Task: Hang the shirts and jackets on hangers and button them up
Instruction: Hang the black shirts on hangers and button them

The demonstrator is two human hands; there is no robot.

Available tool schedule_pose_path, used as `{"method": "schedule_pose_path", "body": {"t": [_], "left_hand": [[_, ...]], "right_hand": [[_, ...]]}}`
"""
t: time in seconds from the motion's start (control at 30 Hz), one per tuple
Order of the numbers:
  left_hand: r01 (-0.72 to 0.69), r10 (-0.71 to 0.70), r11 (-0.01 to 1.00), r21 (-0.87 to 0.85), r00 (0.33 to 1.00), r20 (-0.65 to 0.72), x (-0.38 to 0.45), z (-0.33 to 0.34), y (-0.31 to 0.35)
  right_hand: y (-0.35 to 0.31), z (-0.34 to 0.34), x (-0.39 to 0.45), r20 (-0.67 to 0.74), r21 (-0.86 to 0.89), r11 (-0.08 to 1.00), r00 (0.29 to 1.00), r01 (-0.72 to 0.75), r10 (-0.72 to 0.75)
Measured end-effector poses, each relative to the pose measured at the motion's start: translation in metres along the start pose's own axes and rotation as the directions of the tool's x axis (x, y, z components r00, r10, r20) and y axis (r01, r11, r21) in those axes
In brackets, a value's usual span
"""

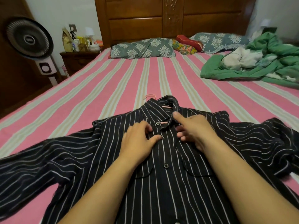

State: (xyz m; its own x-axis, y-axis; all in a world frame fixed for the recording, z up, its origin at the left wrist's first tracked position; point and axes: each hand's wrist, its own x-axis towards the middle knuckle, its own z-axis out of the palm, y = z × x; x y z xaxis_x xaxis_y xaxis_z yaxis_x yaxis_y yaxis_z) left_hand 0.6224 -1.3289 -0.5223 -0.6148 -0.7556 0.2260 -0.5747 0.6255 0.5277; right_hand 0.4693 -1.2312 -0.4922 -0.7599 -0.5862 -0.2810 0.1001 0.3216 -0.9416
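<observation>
Left hand (137, 139) pinches shirt (178, 183) placket, right hand (192, 131) grips collar edge (hanger (150, 95) inside): button (162, 138) may slip.

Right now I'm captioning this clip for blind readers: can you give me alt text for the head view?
Two hands work at the upper buttons of a dark striped shirt lying face up on a pink striped bed, the left hand and right hand on either side of the placket. A pink hanger sticks out of the collar; pillows and a green quilt lie behind.
</observation>
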Motion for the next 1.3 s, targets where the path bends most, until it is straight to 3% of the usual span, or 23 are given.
{"method": "schedule_pose_path", "body": {"t": [0.1, 0.2, 0.3, 0.37, 0.43, 0.5, 0.6, 0.67, 0.8, 0.93, 1.03, 1.13, 1.23, 1.3], "left_hand": [[0.004, -0.046, 0.988, 0.152, 0.962, 0.269, 0.016, -0.014, 0.007], [-0.176, -0.023, 0.937, 0.300, 0.830, 0.558, 0.052, -0.050, 0.034], [-0.388, 0.167, 0.838, 0.383, 0.851, 0.498, 0.099, -0.083, 0.063], [-0.572, 0.285, 0.662, 0.484, 0.789, 0.544, 0.121, -0.084, 0.071], [-0.694, 0.281, 0.484, 0.533, 0.700, 0.657, 0.132, -0.070, 0.073], [-0.726, 0.225, 0.413, 0.550, 0.666, 0.711, 0.140, -0.054, 0.071], [-0.736, 0.172, 0.332, 0.590, 0.663, 0.729, 0.144, -0.051, 0.071], [-0.717, 0.217, 0.392, 0.576, 0.680, 0.700, 0.139, -0.059, 0.071], [-0.595, 0.296, 0.695, 0.403, 0.748, 0.594, 0.100, -0.076, 0.068], [-0.386, 0.257, 0.866, 0.318, 0.889, 0.378, 0.051, -0.077, 0.050], [-0.311, 0.185, 0.885, 0.346, 0.918, 0.352, 0.043, -0.069, 0.033], [-0.277, 0.184, 0.891, 0.359, 0.944, 0.272, 0.049, -0.073, 0.036], [-0.236, 0.191, 0.940, 0.247, 0.963, 0.193, 0.054, -0.079, 0.051], [-0.212, 0.176, 0.967, 0.138, 0.956, 0.235, 0.046, -0.074, 0.054]], "right_hand": [[-0.004, 0.005, 0.000, 0.041, -0.002, 1.000, 0.999, 0.017, -0.017], [-0.004, 0.008, -0.001, 0.035, -0.183, 0.982, 0.999, 0.044, -0.038], [0.003, 0.011, 0.004, -0.039, -0.439, 0.896, 0.994, 0.073, -0.100], [0.007, 0.012, 0.007, -0.046, -0.328, 0.941, 0.993, 0.088, -0.109], [0.009, 0.009, 0.009, -0.054, -0.074, 0.993, 0.994, 0.095, -0.100], [0.008, 0.004, 0.009, -0.047, 0.136, 0.987, 0.995, 0.088, -0.083], [0.004, -0.001, 0.008, 0.007, 0.278, 0.959, 0.998, 0.054, -0.059], [0.001, -0.004, 0.006, 0.056, 0.375, 0.927, 0.998, -0.006, -0.016], [-0.007, -0.013, 0.003, 0.208, 0.541, 0.827, 0.977, -0.151, 0.042], [-0.012, -0.008, -0.011, 0.356, 0.374, 0.911, 0.934, -0.173, 0.031], [-0.015, 0.004, -0.017, 0.337, 0.282, 0.950, 0.941, -0.135, 0.033], [-0.018, 0.014, -0.015, 0.202, 0.313, 0.949, 0.979, -0.027, -0.039], [-0.013, 0.027, -0.020, 0.210, 0.374, 0.927, 0.974, -0.001, -0.083], [-0.008, 0.037, -0.029, 0.224, 0.405, 0.914, 0.969, 0.005, -0.104]]}}
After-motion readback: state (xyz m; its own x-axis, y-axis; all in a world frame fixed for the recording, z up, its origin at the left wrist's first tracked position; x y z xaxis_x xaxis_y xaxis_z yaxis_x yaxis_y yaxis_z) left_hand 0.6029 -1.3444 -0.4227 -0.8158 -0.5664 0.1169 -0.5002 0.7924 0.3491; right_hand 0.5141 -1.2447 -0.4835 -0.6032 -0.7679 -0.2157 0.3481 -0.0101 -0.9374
